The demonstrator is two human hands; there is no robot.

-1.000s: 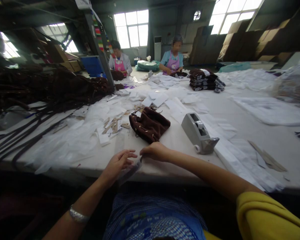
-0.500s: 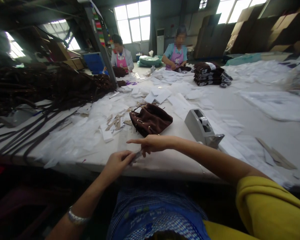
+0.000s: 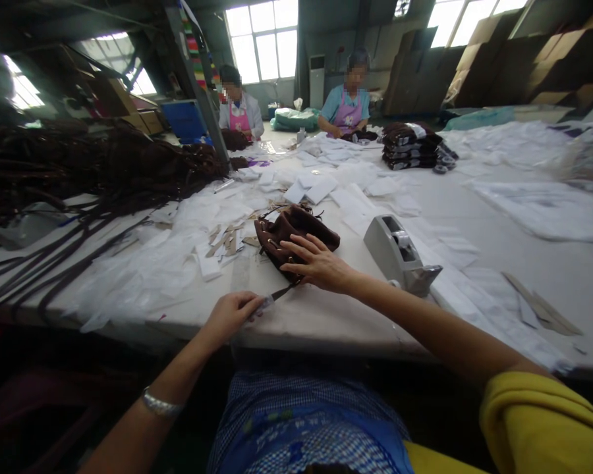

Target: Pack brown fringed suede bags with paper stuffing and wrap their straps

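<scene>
A dark brown drawstring bag [image 3: 296, 227] with gold eyelets lies on its side on the table. My right hand [image 3: 323, 266] rests against the bag's near side, its fingers spread and stretched out. A dark strap [image 3: 282, 291] runs from under that hand towards the table's front edge. Pinched in my left hand [image 3: 234, 313] is the strap's end, which looks wrapped in clear plastic [image 3: 265, 304]. The part inside the fingers is hidden.
A grey tape dispenser [image 3: 400, 253] stands right of the bag. Paper scraps [image 3: 227, 240] and clear plastic sheets [image 3: 138, 276] lie to the left. Dark straps [image 3: 74, 263] trail over the far left edge. Beyond a stack of brown bags [image 3: 410, 146], two people [image 3: 348, 108] work across the table.
My right hand has moved up from beside my left hand onto the bag, and its pointing fingers have spread. My left hand has shifted slightly left, and the strap now shows between the hands.
</scene>
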